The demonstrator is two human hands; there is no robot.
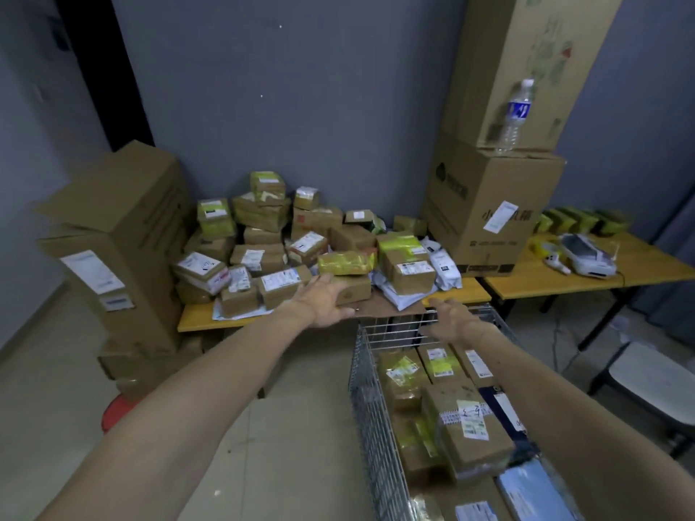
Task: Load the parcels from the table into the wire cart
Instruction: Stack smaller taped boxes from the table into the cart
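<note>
A heap of small brown and yellow-taped parcels [263, 242] covers the yellow table [195, 317]. At its front lies a brown parcel [355, 289] with a yellow-wrapped parcel [348, 263] on top. My left hand [325, 300] reaches out with straight fingers and touches the brown parcel's left end. Over the far rim of the wire cart [366, 392] hovers my right hand [457, 321], fingers spread, holding nothing. Several parcels lie in the cart, among them a large brown one [466, 426].
A tall open carton [116, 242] stands left of the table. Big stacked cartons [489, 216] with a water bottle [515, 114] stand at the back right. A second table [639, 268] holds a white device and yellow parcels. A stool [654, 381] stands right of the cart.
</note>
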